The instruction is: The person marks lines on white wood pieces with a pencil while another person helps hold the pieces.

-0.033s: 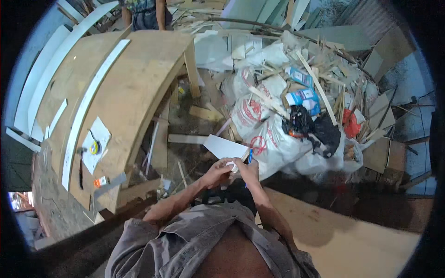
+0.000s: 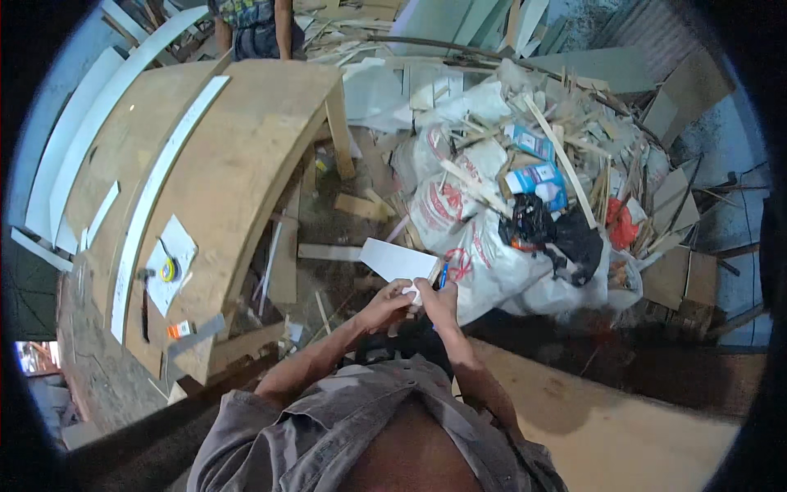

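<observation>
A small white board (image 2: 398, 260) with a pale cut edge juts out ahead of my hands, over the floor. My left hand (image 2: 388, 306) is closed on its near end, fingers curled under and thumb on top. Right beside it my right hand (image 2: 440, 305) is closed too, its thumb pressed against the board's near corner. From between the right fingers sticks up a slim blue pen (image 2: 444, 275). Both thumbs nearly meet at a small white piece (image 2: 414, 294); whether it is part of the board I cannot tell.
On the wooden table (image 2: 238, 148) to the left lie a long white strip (image 2: 156, 184), a yellow tape measure (image 2: 169, 270), a hammer (image 2: 145, 307) and an orange-white box (image 2: 181, 330). White sacks (image 2: 500, 262) and wood scraps fill the right. Another person (image 2: 256, 29) stands behind the table.
The whole view has shifted very slightly. My hands keep their hold on the board, with only a small movement of the fingers.
</observation>
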